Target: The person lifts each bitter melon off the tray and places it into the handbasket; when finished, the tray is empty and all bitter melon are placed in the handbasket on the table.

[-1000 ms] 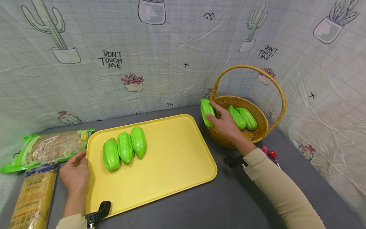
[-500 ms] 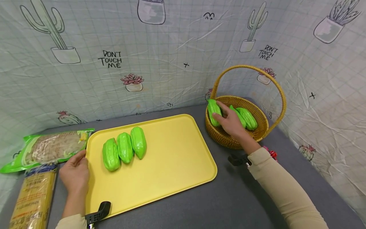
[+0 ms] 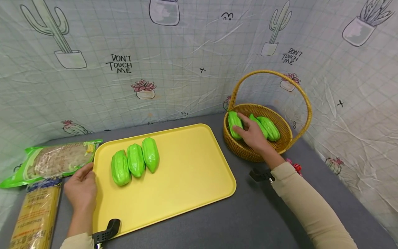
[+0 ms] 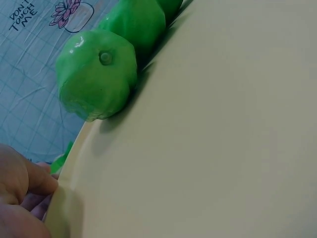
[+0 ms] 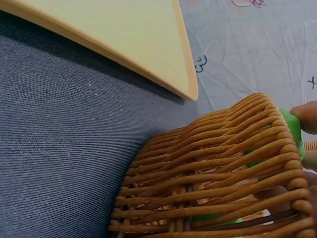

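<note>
— What's the right hand (image 3: 253, 135) doing over there?

— It's down inside the round woven wicker basket with the tall hoop handle (image 3: 281, 147), at the far right of the grey table (image 3: 258, 221). Its thumb and fingers are curled round a glossy green ridged toy gourd (image 3: 234, 123), which sits against the basket's left inner wall.

— Is that gourd resting on the bottom?

— I cannot tell; the hand and rim cover the underside. From the right wrist view the same gourd (image 5: 295, 130) only shows as green through the wicker weave (image 5: 208, 173), with a fingertip (image 5: 306, 117) against it.

— Anything else in the basket?

— Two more green gourds (image 3: 267, 128), side by side just right of the hand, touching each other.

— And the left hand (image 3: 81, 188)?

— It rests at the left edge of the flat yellow rectangular plastic tray (image 3: 186, 173). The fingers are only gently bent and lie along the rim. In the left wrist view the fingers (image 4: 29, 178) press against the tray's edge (image 4: 69, 183).

— What's on the tray?

— Three green gourds in a row (image 3: 135, 160), near its left end, touching one another and lying at a slight slant. They are well apart from the basket.

— And beyond the tray?

— A green-edged clear packet of pale food (image 3: 53, 160) lies just left of the tray's far corner, with a yellow printed packet (image 3: 35, 216) in front of it, beside the left wrist.
</note>
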The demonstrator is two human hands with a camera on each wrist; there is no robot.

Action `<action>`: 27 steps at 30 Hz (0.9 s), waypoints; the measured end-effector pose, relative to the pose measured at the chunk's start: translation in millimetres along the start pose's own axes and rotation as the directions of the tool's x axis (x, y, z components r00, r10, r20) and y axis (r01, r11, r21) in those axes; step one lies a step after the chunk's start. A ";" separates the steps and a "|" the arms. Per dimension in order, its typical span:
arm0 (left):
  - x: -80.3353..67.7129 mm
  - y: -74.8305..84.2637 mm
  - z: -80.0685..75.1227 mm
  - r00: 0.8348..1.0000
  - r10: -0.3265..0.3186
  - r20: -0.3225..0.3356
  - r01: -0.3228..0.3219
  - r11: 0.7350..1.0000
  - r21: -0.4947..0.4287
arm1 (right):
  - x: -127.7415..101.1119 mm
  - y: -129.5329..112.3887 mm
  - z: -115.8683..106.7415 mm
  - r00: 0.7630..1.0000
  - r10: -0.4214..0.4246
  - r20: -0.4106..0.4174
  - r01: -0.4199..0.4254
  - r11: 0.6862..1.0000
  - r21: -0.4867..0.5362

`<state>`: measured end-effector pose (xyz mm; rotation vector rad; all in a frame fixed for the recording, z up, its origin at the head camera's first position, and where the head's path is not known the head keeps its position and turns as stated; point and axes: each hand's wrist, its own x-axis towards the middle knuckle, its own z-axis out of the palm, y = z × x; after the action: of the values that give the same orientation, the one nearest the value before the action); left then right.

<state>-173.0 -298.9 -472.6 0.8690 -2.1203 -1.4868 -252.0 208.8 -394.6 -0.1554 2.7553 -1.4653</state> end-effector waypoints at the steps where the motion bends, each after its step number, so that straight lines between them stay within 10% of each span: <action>1: 0.0 -0.3 -0.1 1.000 -0.001 0.001 0.001 1.000 0.005 | -0.5 1.0 0.0 1.000 0.000 0.004 0.000 1.000 -0.003; 27: -0.8 0.3 -1.0 1.000 -0.021 0.020 0.020 0.998 0.054 | 0.6 8.7 4.3 0.993 0.062 0.104 -0.055 0.996 -0.069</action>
<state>-171.9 -299.0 -472.0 0.9009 -2.1821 -1.4610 -253.0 210.0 -404.2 -0.1481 2.7008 -1.3133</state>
